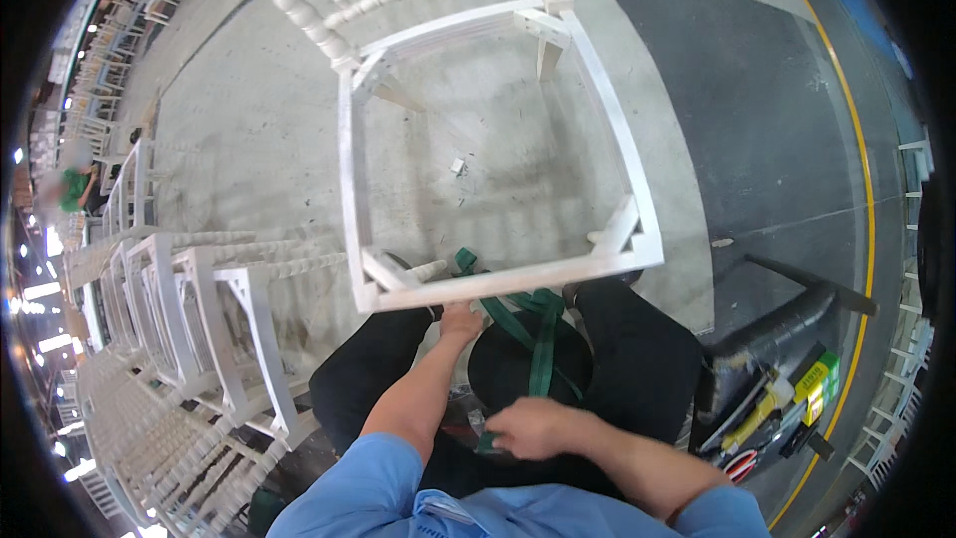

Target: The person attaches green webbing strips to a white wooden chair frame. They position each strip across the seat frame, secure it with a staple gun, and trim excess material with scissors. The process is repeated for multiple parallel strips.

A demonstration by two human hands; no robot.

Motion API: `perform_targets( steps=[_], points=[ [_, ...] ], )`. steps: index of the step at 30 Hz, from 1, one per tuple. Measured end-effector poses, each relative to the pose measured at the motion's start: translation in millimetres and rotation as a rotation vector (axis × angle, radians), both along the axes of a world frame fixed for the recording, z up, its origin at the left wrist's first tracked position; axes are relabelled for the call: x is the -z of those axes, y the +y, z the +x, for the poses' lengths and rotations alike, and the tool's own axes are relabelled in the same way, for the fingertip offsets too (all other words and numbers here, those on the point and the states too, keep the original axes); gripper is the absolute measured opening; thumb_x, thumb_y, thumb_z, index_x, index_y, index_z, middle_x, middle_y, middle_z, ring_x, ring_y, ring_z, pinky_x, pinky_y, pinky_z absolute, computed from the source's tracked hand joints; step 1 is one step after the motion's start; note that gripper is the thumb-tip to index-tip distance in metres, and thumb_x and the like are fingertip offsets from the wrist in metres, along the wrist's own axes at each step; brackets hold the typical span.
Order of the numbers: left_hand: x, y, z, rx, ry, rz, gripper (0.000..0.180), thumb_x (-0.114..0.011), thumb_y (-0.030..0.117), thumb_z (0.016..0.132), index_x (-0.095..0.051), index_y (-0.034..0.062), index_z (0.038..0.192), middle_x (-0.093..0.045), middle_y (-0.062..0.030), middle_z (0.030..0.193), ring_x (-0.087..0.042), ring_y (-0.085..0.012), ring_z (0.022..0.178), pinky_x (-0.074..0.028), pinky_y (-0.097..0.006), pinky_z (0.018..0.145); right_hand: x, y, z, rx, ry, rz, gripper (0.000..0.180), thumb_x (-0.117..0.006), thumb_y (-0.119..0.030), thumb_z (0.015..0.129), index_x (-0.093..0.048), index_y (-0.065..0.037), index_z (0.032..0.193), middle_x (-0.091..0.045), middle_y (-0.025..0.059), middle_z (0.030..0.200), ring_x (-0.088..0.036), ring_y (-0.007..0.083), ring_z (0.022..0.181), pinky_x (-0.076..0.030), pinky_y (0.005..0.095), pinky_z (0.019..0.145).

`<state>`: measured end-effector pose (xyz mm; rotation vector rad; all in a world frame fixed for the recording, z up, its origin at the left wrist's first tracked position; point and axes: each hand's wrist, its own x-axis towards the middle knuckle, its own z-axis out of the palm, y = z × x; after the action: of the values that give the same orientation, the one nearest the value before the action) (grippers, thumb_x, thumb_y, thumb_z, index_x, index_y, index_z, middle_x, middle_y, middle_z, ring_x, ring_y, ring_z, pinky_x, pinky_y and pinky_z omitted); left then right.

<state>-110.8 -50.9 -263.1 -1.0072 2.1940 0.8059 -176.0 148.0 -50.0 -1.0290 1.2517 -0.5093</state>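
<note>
White-painted wood fills the centre of the frame: one seatless chair frame [493,154], its near rail just above our knees. Our left hand [461,321] reaches up, fingers closed under that rail. Our right hand [533,428], low in the frame, pinches one green strap [541,344] running up to the rail. At lower left we count several stacked chair frames [189,319].

A grey concrete floor [249,120] carries a white chair frame [637,209], stacked white chairs [189,309] and a small scrap [457,166].
</note>
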Motion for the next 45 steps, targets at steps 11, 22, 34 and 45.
perform_targets(
  steps=[11,22,34,45],
  points=[
    [81.3,-41.1,-64.0,-0.283,-0.200,0.045,0.030,-0.069,0.028,0.097,-0.082,0.0126,0.119,-0.076,-0.0221,0.122,-0.073,-0.0376,0.117,-0.056,-0.046,0.104,3.5,-12.3,-23.0,0.071,-0.068,0.334,0.030,-0.062,-0.027,0.101,-0.073,-0.007,0.120,-0.077,0.0222,0.107,-0.074,0.0427,0.104,-0.058,0.0557,0.090],
    [-58.1,-20.3,-6.9,-0.151,-0.082,0.350,0.033,-0.057,0.003,0.091,-0.078,0.0069,0.116,-0.075,-0.0076,0.092,-0.069,-0.0171,0.063,-0.054,-0.033,0.055,43.6,10.9,-3.7,0.570,0.305,0.213,0.028,-0.068,-0.024,0.095,-0.079,-0.014,0.119,-0.076,0.0197,0.113,-0.071,0.0410,0.109,-0.056,0.0513,0.096],
    [-273.9,-43.3,39.1,-0.146,0.515,0.627,0.044,-0.050,-0.005,0.088,-0.074,0.0007,0.124,-0.071,-0.0074,0.101,-0.066,-0.0150,0.082,-0.057,-0.030,0.074,22.0,-1.1,33.0,0.116,0.458,0.156,0.053,-0.074,-0.033,0.093,-0.069,-0.008,0.140,-0.074,0.0201,0.129,-0.070,0.0389,0.118,-0.055,0.0480,0.101],
    [-371.5,-72.9,87.8,-0.484,1.017,0.927,0.057,-0.049,-0.006,0.092,-0.055,-0.0001,0.148,-0.070,-0.0092,0.123,-0.070,-0.0180,0.105,-0.060,-0.037,0.090,-20.2,-115.0,-57.8,0.304,1.058,0.037,0.041,-0.071,-0.046,0.099,-0.068,-0.012,0.122,-0.072,0.0135,0.125,-0.065,0.0357,0.124,-0.042,0.0591,0.108]
  ],
)
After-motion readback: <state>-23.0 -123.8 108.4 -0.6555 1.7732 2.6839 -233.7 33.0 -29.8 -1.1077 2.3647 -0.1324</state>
